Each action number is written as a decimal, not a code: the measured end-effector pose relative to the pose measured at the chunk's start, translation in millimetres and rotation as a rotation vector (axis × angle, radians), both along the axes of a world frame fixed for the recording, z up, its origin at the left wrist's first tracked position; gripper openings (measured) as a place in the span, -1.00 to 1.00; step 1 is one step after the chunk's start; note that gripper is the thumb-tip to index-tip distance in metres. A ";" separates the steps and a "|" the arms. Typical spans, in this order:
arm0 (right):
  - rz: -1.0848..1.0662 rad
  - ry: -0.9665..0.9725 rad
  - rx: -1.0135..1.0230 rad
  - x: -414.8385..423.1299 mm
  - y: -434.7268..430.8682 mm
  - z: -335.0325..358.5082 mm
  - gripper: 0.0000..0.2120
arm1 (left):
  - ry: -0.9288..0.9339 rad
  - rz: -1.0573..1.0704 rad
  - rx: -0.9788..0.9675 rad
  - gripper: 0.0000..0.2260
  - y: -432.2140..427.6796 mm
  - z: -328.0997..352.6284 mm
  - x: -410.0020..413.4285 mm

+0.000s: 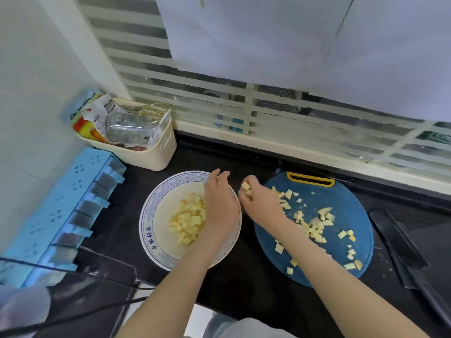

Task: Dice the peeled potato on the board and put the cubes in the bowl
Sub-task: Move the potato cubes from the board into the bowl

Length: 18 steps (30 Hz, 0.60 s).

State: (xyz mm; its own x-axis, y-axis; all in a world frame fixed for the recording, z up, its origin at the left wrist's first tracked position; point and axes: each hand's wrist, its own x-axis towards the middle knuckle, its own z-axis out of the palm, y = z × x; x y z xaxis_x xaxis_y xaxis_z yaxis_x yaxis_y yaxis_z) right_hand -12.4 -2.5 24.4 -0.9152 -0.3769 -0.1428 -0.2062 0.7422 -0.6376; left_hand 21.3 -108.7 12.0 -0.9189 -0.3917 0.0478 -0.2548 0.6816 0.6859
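While left hand (pixel 220 203) hovers over bowl (pixel 150 217), grip loose, fingers apart near far rim, nothing seen held, right hand (pixel 260 203) sits at left edge of board (pixel 349 211), grip curled tight on few potato cubes (pixel 246 187). Heap of cubes (pixel 188 220) in bowl; scattered cubes (pixel 314 228) on board. Both on dark worktop (pixel 244 289).

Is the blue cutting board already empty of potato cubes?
No, many potato cubes lie scattered on the blue cutting board, and the right hand holds a few more beside the bowl.
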 end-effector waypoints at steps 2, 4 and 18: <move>0.145 0.005 0.069 8.7 -35.1 -4.7 -0.80 | -0.026 0.087 0.030 -0.53 -32.9 -1.4 10.1; 0.237 -0.048 0.101 14.4 -53.8 -14.5 -0.74 | -0.053 0.103 0.031 -0.51 -53.8 -4.2 17.9; -0.178 0.102 0.229 -6.1 33.3 -60.6 -0.41 | 0.031 -0.214 -0.046 -0.63 -36.2 -11.5 23.0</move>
State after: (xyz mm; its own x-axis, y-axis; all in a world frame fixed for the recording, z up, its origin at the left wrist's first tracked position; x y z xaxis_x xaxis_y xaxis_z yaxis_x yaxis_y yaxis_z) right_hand -18.5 30.8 -36.2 -0.9779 -0.1781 -0.1095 -0.1145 0.8945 -0.4321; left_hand 44.3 -144.9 0.5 -0.9787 -0.1842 0.0903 -0.0801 0.7486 0.6582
